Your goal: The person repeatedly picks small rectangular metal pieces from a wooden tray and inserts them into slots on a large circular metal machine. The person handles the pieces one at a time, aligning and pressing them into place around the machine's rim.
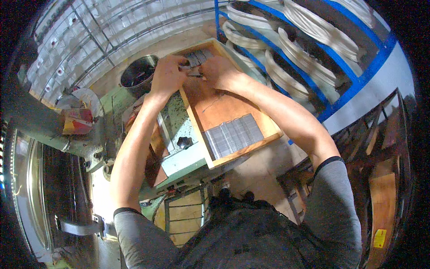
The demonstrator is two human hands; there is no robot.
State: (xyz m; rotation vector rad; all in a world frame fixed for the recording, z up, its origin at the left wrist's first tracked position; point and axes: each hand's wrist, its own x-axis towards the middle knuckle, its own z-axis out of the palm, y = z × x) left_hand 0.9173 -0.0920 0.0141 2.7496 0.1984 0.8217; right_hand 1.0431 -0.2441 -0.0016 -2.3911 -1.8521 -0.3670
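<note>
Both my hands are over the far end of a shallow wooden tray (200,141). My left hand (169,74) is above its left side, fingers closed in a pinch. My right hand (219,73) is just to the right, its fingers also curled closed. Between the fingertips shows a small, thin dark piece; its kind and which hand grips it are unclear. A bundle of thin grey metal strips (197,57) lies at the tray's far end, partly hidden by my hands. Another row of closely packed grey metal strips (235,136) lies at the near end. Bare orange-brown tray bottom separates them.
A round metal pot (139,71) with dark contents stands left of my left hand. Under the tray is a green machine bed (179,130). A red and yellow packet (77,121) sits farther left. A blue rack (322,105) with white coiled bundles (286,74) stands at the right.
</note>
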